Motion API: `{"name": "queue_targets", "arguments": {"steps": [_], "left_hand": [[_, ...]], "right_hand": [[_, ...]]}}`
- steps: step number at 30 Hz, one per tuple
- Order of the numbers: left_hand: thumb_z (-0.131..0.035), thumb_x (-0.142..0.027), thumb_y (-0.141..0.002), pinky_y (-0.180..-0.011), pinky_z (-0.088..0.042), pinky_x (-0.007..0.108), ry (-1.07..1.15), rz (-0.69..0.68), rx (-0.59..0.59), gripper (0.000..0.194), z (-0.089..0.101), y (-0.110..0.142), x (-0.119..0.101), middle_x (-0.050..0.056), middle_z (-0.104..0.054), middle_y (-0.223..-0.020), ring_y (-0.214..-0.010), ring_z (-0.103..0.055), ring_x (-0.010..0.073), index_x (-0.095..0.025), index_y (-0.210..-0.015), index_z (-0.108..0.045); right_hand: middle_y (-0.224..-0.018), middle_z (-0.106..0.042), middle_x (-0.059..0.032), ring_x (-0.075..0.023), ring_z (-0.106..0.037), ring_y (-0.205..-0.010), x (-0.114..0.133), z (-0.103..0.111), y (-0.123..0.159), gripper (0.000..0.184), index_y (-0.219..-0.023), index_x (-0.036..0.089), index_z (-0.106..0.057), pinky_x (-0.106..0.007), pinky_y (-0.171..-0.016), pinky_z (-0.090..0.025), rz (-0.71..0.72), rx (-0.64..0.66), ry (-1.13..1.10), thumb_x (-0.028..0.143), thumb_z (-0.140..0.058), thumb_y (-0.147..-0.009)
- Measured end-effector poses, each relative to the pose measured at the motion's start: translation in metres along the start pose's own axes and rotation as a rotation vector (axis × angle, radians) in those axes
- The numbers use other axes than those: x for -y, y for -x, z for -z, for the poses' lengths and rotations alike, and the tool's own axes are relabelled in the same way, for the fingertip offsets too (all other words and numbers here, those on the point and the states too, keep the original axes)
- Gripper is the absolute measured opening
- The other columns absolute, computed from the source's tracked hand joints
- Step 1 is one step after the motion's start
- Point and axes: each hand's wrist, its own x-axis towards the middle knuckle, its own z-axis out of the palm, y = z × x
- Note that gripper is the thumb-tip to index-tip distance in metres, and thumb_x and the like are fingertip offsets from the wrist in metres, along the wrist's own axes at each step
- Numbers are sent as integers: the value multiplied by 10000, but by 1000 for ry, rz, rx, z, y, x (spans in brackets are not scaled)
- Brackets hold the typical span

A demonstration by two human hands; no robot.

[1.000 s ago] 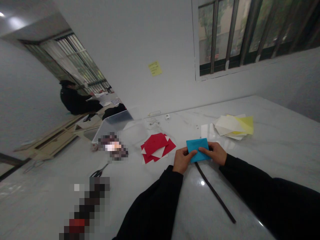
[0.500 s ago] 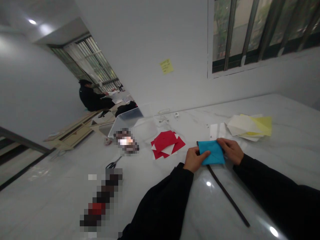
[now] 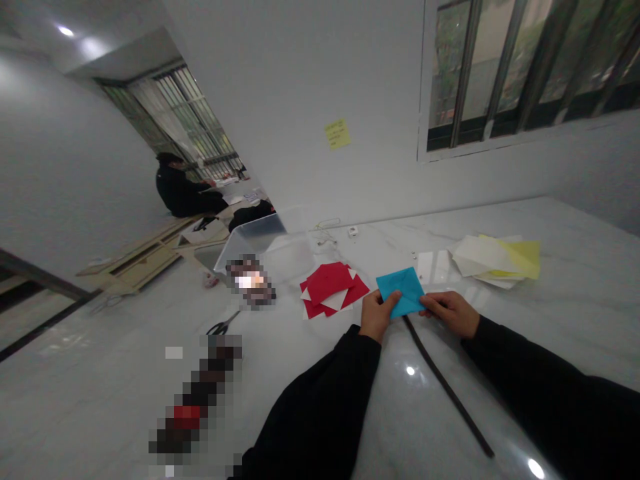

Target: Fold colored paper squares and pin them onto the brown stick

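A folded piece of blue paper (image 3: pixel 401 290), roughly square and tilted, is held up between my two hands over the table. My left hand (image 3: pixel 377 315) pinches its lower left side, thumb on top. At its right corner, my right hand (image 3: pixel 453 312) grips the edge between thumb and fingers. Below the paper a thin dark strip (image 3: pixel 447 387) lies on the table and runs towards the lower right; its upper end is hidden. Left of my hands lies a pile of red and white folded paper (image 3: pixel 333 288).
White and yellow paper sheets (image 3: pixel 500 260) lie at the right on the marble-look table (image 3: pixel 575 307). Scissors (image 3: pixel 223 325) and blurred-out items are on the left. A clear plastic bin (image 3: pixel 250 237) stands behind. A person (image 3: pixel 183 190) sits in the far background.
The blue paper has been turned to a slant. My right hand has slid from the paper's upper right to its right corner. The view has swung left, then slightly back.
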Motion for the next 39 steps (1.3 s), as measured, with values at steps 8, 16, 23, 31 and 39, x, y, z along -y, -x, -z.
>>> {"name": "queue_targets", "arguments": {"steps": [8, 16, 23, 31, 39], "left_hand": [[-805, -513, -644, -677, -498, 304, -23, -9, -22, 438, -1, -3, -1, 63, -721, -773, -678, -628, 188, -120, -825, -739], [-782, -511, -681, -745, -506, 319, 36, -64, -119, 453, 4, -7, 0, 81, -734, -824, -759, -648, 208, -104, -876, -741], [-790, -499, -678, -738, -514, 323, 39, -54, -118, 431, 5, -7, -1, 71, -723, -771, -744, -650, 212, -106, -847, -742], [-791, -501, -677, -766, -526, 344, 42, -37, -104, 457, 5, -6, 5, 102, -748, -886, -802, -670, 231, -108, -906, -750], [-785, -504, -687, -736, -524, 333, 47, -32, -76, 415, 4, -4, 13, 89, -740, -847, -747, -657, 209, -121, -840, -735]], "right_hand": [[-599, -664, -1, -139, -550, -554, 6, 2, -2, 493, -699, 190, -738, -254, -580, -370, 76, -74, 154, 540, -486, -938], [-803, -711, -23, -149, -593, -636, -12, 14, -10, 402, -922, 199, -732, -272, -639, -458, 41, -386, 131, 493, -460, -955], [-835, -696, -44, -171, -617, -690, -45, 21, -49, 292, -1040, 167, -703, -311, -700, -503, 23, -462, 396, 373, -650, -840], [-922, -702, -57, -189, -642, -817, -48, 15, -73, 189, -922, 212, -747, -324, -798, -488, 119, -298, 518, 325, -598, -898], [-929, -684, -84, -226, -641, -844, -59, 13, -60, 251, -981, 186, -711, -353, -788, -492, 103, -354, 598, 344, -524, -930]]}}
